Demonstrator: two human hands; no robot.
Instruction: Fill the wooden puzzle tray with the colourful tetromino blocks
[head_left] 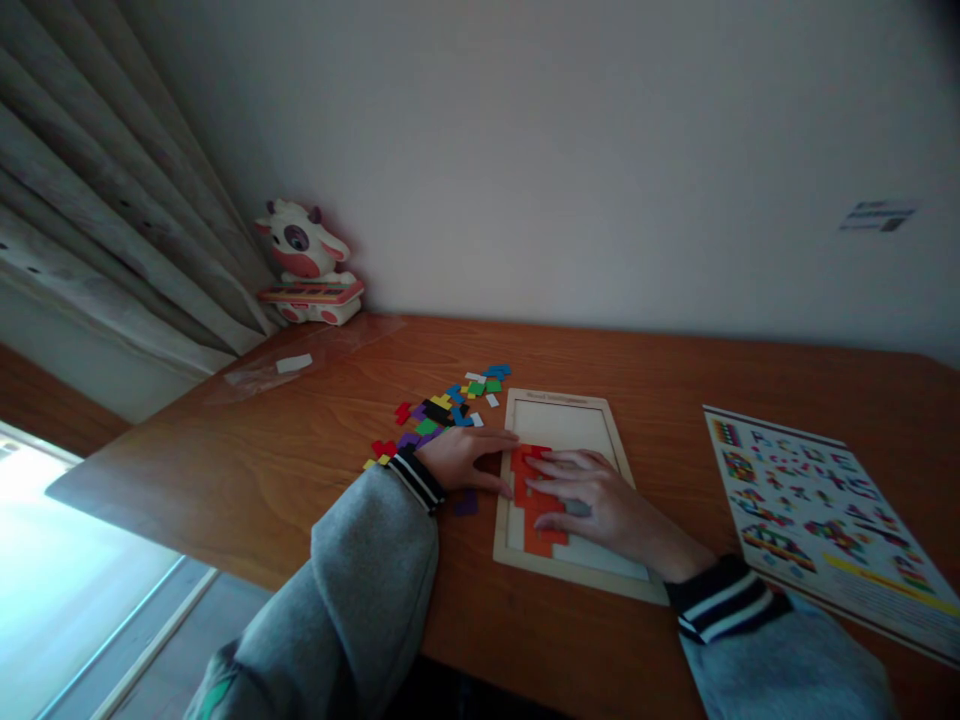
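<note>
A pale wooden puzzle tray (510,558) lies on the table with orange-red puzzle pieces (541,522) grouped along its left side. My right hand (592,495) rests over these pieces, fingers stretched out to the left and touching them. At the tray's left edge is my left hand (469,460), thumb and forefinger apart, their tips by the frame and the pieces. Nothing shows between those fingers. Beside and behind the left hand, loose colored puzzle pieces (437,412) are scattered in a heap. A purple piece (466,502) lies just below that hand.
On the right lies a printed pattern sheet (817,500). A cow-shaped toy keyboard (311,270) stands at the back left against the wall, near the curtain (112,180). Clear plastic wrapping (259,378) lies in front of it. The table's left edge borders a bright area.
</note>
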